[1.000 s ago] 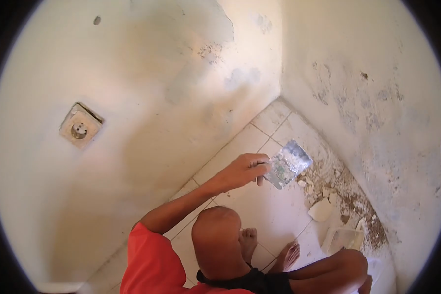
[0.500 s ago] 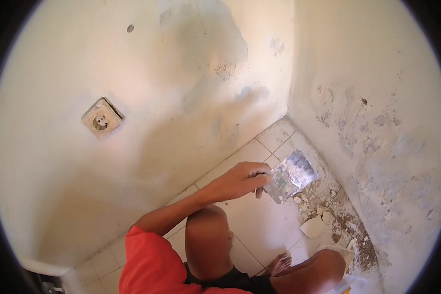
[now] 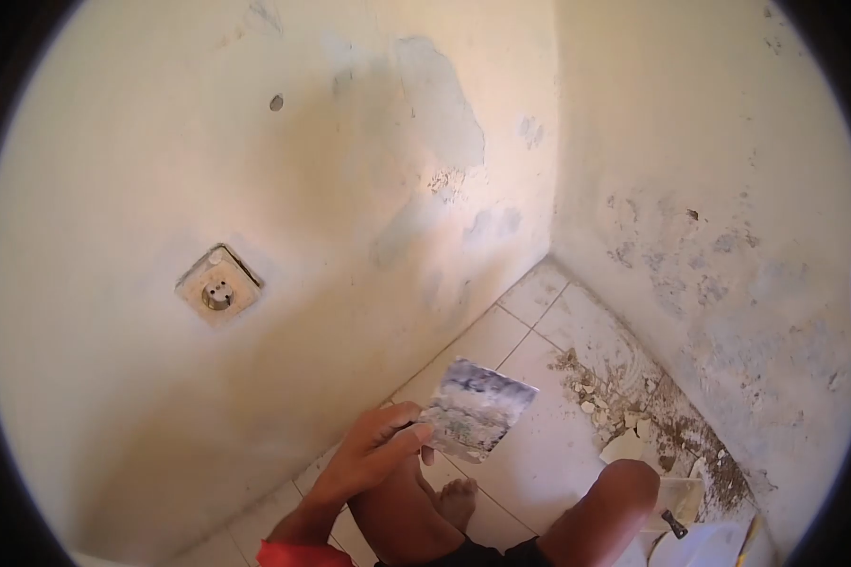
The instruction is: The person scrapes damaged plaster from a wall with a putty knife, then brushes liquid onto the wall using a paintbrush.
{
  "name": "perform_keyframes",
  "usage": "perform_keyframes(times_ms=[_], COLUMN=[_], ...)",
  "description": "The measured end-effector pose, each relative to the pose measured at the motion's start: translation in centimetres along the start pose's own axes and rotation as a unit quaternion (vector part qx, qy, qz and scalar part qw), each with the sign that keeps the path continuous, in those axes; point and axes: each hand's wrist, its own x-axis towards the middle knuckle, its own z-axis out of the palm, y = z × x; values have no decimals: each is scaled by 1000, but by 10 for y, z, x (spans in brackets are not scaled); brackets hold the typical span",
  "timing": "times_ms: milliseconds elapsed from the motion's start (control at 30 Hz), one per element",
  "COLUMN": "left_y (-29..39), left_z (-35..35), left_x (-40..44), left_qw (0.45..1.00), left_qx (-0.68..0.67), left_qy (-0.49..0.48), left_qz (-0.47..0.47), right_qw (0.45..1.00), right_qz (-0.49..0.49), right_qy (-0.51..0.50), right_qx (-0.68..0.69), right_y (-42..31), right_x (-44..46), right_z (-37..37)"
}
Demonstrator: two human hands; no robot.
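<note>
My left hand [image 3: 378, 454] is closed around a putty knife [image 3: 480, 408] with a wide, flat metal blade, smeared and spotted with whitish and grey residue. Its grip is mostly hidden in my fingers, and the blade points up and to the right above the tiled floor. The hand is over my bent left knee, in front of the wall [image 3: 331, 331], whose paint is patchy with grey areas. My right hand is out of view.
Plaster debris [image 3: 671, 425] lies along the foot of the flaking right wall [image 3: 719, 255]. A power socket [image 3: 219, 288] sits on the left wall. Near my right knee is a black handle [image 3: 673, 523] by whitish items I cannot make out.
My left hand has drawn the putty knife back toward my body, down and to the left. The view has tilted slightly upward, and the black handle has come into sight.
</note>
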Motion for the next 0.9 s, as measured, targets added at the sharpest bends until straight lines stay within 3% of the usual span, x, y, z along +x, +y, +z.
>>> perform_keyframes(times_ms=[33, 100, 133, 167, 333, 467, 567, 667, 900], left_y=[-5, -14, -16, -19, -24, -31, -34, -30, -4], left_z=[-1, 1, 1, 1, 9, 12, 14, 13, 29], left_x=[-4, -8, -8, -7, -14, -23, -28, -36, -31], left_qw=[1000, 994, 995, 990, 973, 967, 959, 958, 955], left_qx=[-1, -75, -73, -86, -97, -37, -9, 25, -54], left_qy=[-6, 85, 75, 103, 170, 220, 253, 260, 265], left_qz=[2, 9, 8, 49, 120, 124, 129, 115, 120], right_qw=[978, 986, 979, 979, 970, 940, 937, 943, 966], right_qz=[115, -30, -87, -81, 27, 69, 73, 85, 127], right_qy=[-109, 30, 28, 17, -168, -313, -340, -320, -199], right_qx=[132, -164, -180, -187, -175, -115, -24, 29, -109], right_y=[19, 78, 105, 136, 309, 405, 465, 502, 504], right_x=[15, 62, 58, 66, 85, 92, 102, 112, 122], right_z=[35, 130, 171, 220, 512, 670, 717, 717, 665])
